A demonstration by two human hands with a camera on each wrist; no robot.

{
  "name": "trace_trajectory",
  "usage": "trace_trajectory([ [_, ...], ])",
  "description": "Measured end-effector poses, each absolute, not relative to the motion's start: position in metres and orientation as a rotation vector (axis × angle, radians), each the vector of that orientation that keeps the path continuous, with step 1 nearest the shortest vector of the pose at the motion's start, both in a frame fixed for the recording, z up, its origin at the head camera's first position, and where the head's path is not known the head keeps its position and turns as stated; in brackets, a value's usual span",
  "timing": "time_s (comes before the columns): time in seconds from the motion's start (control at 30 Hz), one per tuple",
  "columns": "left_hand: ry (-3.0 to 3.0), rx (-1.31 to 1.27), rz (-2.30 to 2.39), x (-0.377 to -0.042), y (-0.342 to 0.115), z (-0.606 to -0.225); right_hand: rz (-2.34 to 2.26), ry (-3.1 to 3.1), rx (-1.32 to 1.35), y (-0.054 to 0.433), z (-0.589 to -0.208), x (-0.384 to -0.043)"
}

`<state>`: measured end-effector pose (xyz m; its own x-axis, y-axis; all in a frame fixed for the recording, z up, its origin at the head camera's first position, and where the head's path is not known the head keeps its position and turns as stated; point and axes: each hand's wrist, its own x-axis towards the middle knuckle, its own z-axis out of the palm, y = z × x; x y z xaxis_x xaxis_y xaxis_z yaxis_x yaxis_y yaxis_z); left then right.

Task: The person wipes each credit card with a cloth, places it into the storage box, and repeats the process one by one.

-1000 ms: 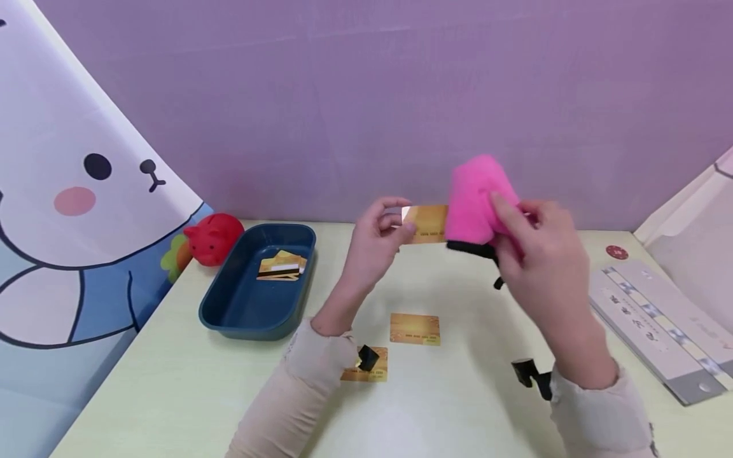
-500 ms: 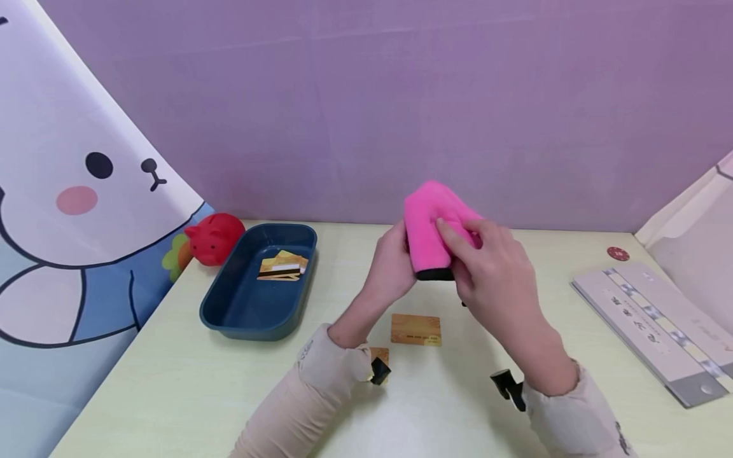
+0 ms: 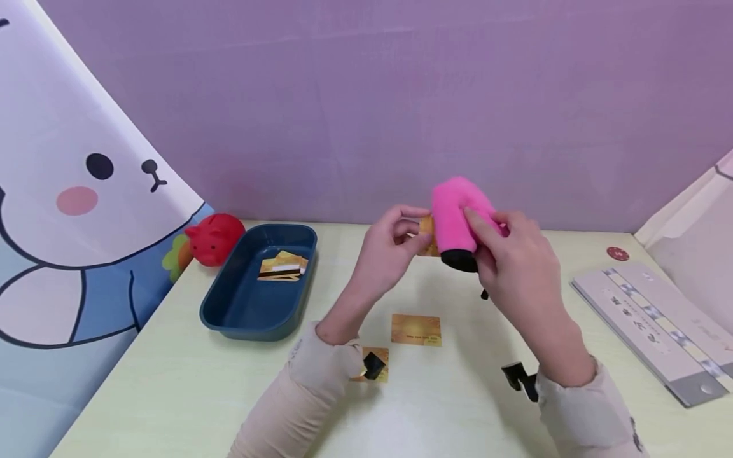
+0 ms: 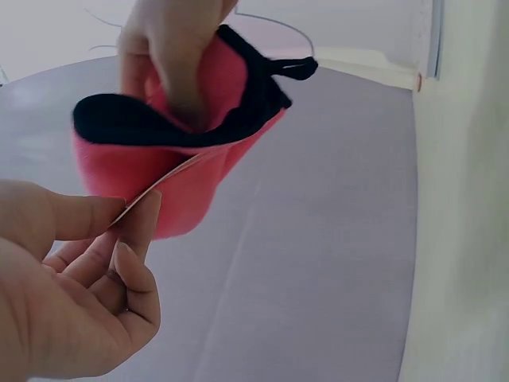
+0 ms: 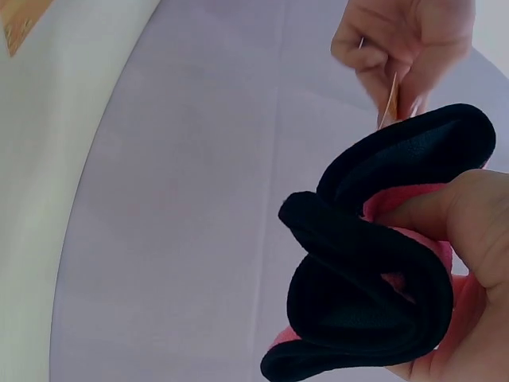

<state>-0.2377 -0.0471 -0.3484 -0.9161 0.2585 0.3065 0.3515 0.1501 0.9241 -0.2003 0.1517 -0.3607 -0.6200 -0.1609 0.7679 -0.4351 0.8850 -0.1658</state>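
Observation:
My left hand [image 3: 386, 251] pinches a gold bank card [image 3: 427, 236] by one end, between thumb and fingers, above the table. Folded in my right hand [image 3: 521, 273] is a pink plush cloth [image 3: 456, 213] with black edging. The cloth hides much of the card in the head view. From the left wrist, the thin card [image 4: 163, 177] appears edge-on against the cloth's pink side, and a black loop [image 4: 294, 68] sticks out from the cloth. The right wrist view shows the black edging [image 5: 358, 239] bent into several folds, with fingers tucked among them.
Two gold cards [image 3: 416, 329] lie on the table, one partly under the left cuff. A blue tray [image 3: 209, 312] at left holds several cards [image 3: 280, 267]. Beside it sits a red piggy bank [image 3: 214, 240]. At right are a grey-white box [image 3: 653, 331] and a red chip [image 3: 618, 254].
The cloth moved left over the card and left hand, hiding the card, then partway back to the right. A strip of card shows again beside the left fingers.

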Motion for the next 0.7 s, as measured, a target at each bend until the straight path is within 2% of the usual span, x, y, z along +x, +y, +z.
trace_trajectory([
  [0.7, -2.186, -0.626, -2.048, -0.241, -0.066, -0.336, 0.509, -2.254, 0.22, 0.189, -0.357, -0.205],
])
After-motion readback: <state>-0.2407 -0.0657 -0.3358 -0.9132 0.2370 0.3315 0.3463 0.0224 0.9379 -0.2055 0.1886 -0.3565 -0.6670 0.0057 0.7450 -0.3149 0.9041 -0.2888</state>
